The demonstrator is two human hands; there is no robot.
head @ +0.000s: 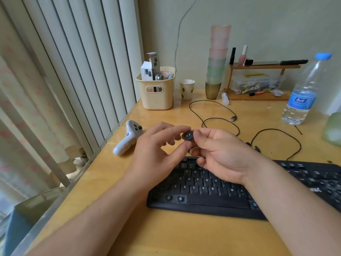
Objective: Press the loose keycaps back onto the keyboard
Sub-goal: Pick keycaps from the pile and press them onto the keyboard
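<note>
A black keyboard (212,189) lies on the wooden desk in front of me. Bare blue switch stems show at its lower left and near the space bar's right end. Above the keyboard's top left I hold one loose black keycap (188,135), marked 5 and %. My left hand (156,145) pinches it between thumb and fingertips. My right hand (219,150) pinches its other side with thumb and forefinger, the remaining fingers curled. Both hands hide part of the number row.
A white game controller (127,137) lies left of my hands. Behind stand a cream basket (156,89), a paper cup (187,88), stacked cups (216,63), a small wooden shelf (258,82) and a water bottle (304,91). A black cable (221,115) loops across the desk.
</note>
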